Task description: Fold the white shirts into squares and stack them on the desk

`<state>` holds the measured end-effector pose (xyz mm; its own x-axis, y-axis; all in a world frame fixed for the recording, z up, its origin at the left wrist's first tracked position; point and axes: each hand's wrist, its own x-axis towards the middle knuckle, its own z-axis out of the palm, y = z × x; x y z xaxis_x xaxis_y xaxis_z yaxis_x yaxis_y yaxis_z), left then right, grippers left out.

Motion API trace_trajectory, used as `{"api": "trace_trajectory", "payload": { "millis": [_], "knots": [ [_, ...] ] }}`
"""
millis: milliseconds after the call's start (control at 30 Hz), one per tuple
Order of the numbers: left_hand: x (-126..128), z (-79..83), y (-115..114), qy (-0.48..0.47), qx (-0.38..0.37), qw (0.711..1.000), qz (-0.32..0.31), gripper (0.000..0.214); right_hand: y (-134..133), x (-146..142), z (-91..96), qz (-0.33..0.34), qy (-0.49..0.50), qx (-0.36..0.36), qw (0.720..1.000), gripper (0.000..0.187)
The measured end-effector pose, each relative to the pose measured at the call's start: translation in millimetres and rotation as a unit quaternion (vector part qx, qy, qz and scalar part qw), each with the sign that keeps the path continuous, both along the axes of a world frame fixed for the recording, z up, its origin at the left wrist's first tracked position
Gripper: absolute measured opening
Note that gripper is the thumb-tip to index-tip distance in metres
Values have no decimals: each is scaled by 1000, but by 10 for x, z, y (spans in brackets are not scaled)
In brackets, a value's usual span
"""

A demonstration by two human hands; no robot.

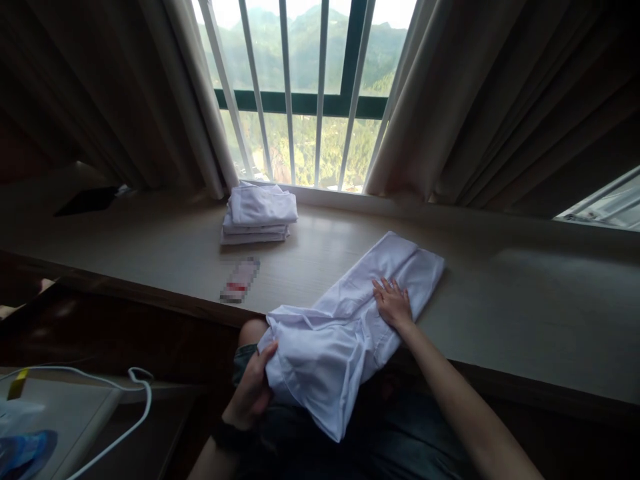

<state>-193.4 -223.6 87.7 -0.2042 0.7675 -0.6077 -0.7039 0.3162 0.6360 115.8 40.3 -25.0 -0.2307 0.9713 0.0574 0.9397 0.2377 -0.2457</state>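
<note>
A white cloth garment, folded into a long strip at its far end, lies slantwise across the desk edge. Its near part is bunched and hangs over my lap. My left hand grips the garment's left edge, thumb on top and the other fingers mostly hidden beneath. Flat on the folded far part rests my right hand, fingers spread. Beyond the garment to the left, a stack of folded white cloths sits by the window. I cannot tell exactly what kind of garment it is.
The pale desk runs along a barred window between grey curtains. A blurred-out flat item lies near the desk's front edge. At lower left are a white hanger and a blue object. A dark flat thing lies far left.
</note>
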Motion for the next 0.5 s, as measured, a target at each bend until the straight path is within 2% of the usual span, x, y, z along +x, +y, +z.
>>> {"api": "trace_trajectory", "payload": {
  "millis": [100,200,300,367,433,500],
  "knots": [
    [-185,136,517,50,40,996,-68,52,-137,207,-12,-93,7,0,996,57],
    [-386,238,1170,100,64,980,-157,45,-266,369,0,-172,15,14,985,62],
    [-557,344,1904,224,36,951,-208,33,-416,465,41,-187,19,43,981,65],
    [-640,408,2338,358,-11,903,-238,24,-533,487,76,-184,14,55,981,65],
    [-702,439,2653,423,-45,873,-237,19,-649,480,103,-180,9,60,982,64],
    [-748,422,2820,465,-71,852,-231,18,-741,461,110,-175,8,65,982,63]
  ]
}}
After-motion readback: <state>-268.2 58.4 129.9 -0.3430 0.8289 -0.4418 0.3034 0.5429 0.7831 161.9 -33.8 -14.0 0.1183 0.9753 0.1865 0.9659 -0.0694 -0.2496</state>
